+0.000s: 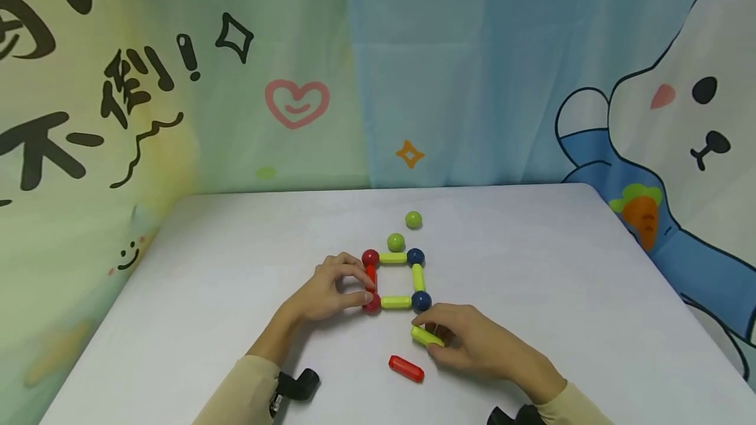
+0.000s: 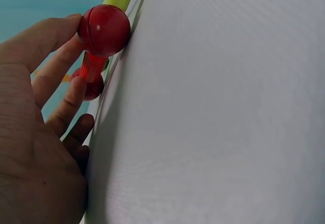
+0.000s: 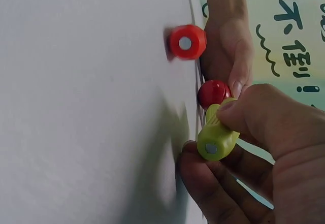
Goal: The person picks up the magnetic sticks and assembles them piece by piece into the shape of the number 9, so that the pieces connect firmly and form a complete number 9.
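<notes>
A square of magnetic rods and balls [image 1: 394, 279] lies on the white table [image 1: 207, 294]: red balls on its left corners, blue balls on its right, yellow-green rods on three sides and a red rod [image 1: 370, 278] on the left. My left hand [image 1: 331, 287] pinches that red rod [image 2: 91, 65] between the two red balls [image 2: 104, 29]. My right hand [image 1: 466, 340] grips a loose yellow-green rod [image 1: 426, 336] [image 3: 216, 135] just below the near blue ball [image 1: 420, 301].
A loose red rod [image 1: 405, 368] [image 3: 186, 42] lies near the table's front, between my wrists. Two green balls [image 1: 396, 241] [image 1: 413, 219] sit behind the square. Printed cloth hangs behind and at both sides of the table.
</notes>
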`<move>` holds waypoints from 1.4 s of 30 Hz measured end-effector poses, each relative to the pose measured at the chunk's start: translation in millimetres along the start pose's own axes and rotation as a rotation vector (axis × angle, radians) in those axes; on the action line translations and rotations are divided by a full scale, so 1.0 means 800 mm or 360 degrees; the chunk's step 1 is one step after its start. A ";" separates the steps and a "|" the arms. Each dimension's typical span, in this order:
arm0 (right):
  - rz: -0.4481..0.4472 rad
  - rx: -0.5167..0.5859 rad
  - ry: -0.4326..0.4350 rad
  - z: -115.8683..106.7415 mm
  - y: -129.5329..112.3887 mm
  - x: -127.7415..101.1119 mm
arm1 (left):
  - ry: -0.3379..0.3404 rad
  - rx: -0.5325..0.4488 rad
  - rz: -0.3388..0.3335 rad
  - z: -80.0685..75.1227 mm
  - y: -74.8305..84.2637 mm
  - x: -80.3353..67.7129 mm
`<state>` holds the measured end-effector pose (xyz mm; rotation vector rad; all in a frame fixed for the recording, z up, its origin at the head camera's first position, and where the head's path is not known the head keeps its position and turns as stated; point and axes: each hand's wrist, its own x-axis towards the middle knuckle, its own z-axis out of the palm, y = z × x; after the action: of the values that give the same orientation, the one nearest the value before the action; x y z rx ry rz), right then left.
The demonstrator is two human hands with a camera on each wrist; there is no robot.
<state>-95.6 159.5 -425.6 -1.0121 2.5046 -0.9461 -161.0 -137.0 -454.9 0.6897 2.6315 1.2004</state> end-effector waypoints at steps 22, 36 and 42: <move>0.0331 0.0371 0.0342 0.000 -0.004 -0.009 | -0.0001 0.0002 0.0033 -0.001 0.001 0.005; 0.0575 0.0703 0.0313 0.016 -0.006 -0.006 | -0.0016 0.0007 0.0019 -0.001 -0.003 0.002; 0.0729 0.0777 0.0402 0.020 -0.011 -0.001 | -0.0012 0.0008 0.0016 -0.002 0.001 0.002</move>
<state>-83.2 147.6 -431.3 -0.1699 2.3428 -1.4851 -162.8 -136.8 -453.0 0.7080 2.6287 1.1923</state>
